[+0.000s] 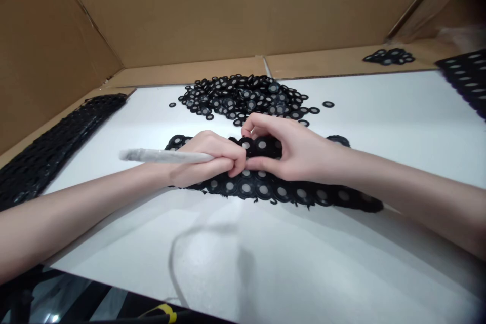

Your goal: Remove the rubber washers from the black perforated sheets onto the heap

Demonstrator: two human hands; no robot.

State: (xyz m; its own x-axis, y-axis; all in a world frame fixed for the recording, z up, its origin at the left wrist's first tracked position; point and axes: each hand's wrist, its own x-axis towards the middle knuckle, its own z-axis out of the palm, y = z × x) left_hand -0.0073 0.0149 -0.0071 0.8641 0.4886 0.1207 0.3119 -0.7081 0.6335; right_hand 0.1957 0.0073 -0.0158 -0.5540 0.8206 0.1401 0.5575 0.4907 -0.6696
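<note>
Surface (212,268) nearest; my left fingers (238,154) clutch a stick (170,156), right fingers (266,122) cup the sheet (283,192), grip unclear; twelve o'clock, loose discs (246,95); many seem attached.

Bright, diffuse light, pale glare on the white board (311,253), soft grey shadows or reflections across its near part, white pen-like tool (163,156) slightly blurred, small glint at bottom left, dark, blurry upper right corner, wide-angle stretching toward the edges.
</note>
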